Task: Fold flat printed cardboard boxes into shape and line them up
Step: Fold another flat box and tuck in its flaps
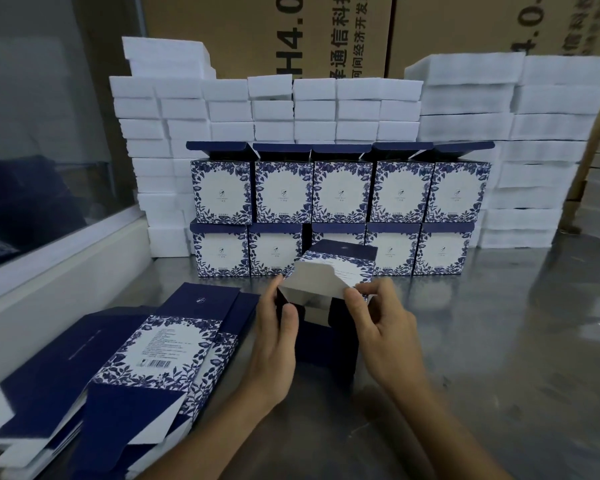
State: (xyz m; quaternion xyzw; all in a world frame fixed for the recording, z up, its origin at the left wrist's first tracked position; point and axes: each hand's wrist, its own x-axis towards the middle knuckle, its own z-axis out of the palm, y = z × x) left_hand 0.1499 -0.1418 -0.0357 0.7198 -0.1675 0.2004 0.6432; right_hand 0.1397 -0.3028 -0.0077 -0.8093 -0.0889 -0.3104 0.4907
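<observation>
A half-formed box (329,292) stands on the metal table (499,341) between both hands. The left hand (278,337) grips its left wall, thumb curled on the edge; the right hand (381,327) pinches the white flap's right corner. Finished boxes (340,209) stand in two stacked rows just behind; flat boxes (136,362) lie to the left.

Bare table (499,341) lies open at the right of the frame. Flat boxes (136,358) crowd the lower left; stacked boxes (340,209) and foam blocks (534,133) wall off the back.
</observation>
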